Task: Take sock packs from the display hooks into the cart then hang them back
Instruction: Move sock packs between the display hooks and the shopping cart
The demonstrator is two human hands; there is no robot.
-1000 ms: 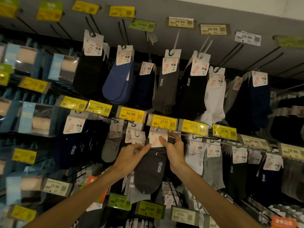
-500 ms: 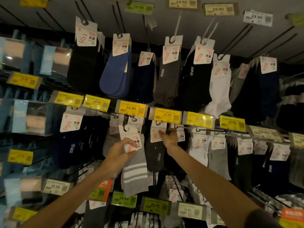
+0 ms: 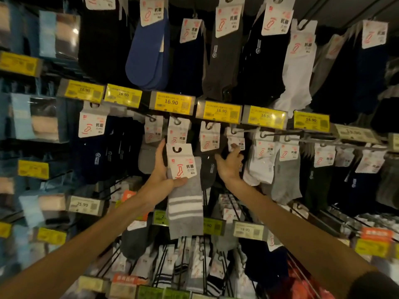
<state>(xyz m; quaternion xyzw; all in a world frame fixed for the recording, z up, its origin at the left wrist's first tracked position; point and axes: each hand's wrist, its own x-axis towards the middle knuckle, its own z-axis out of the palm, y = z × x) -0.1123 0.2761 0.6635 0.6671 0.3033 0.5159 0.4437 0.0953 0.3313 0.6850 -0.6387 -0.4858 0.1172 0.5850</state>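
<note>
My left hand [image 3: 160, 173] grips a grey sock pack with white stripes [image 3: 185, 201] by its white header card, off the hooks and in front of the display. Just above it another pack [image 3: 178, 131] hangs on a hook under the 16.90 price tag [image 3: 171, 102]. My right hand [image 3: 230, 164] reaches to the right of it, fingers spread and loosely bent near a dark grey sock pack [image 3: 208, 169] and a small white header card [image 3: 236, 139]. It holds nothing that I can see. No cart is in view.
The display wall is packed with hanging sock packs: blue [image 3: 149, 55], black and white [image 3: 295, 67] ones above, white and grey [image 3: 286, 180] to the right. Yellow price tags line the rails. Metal hooks [image 3: 280, 134] jut out. Boxed items [image 3: 34, 117] fill the left.
The view has moved closer to the rack. My left hand has brought the striped grey pack right and up towards the middle hook. My right hand has shifted right, off the dark grey pack's card.
</note>
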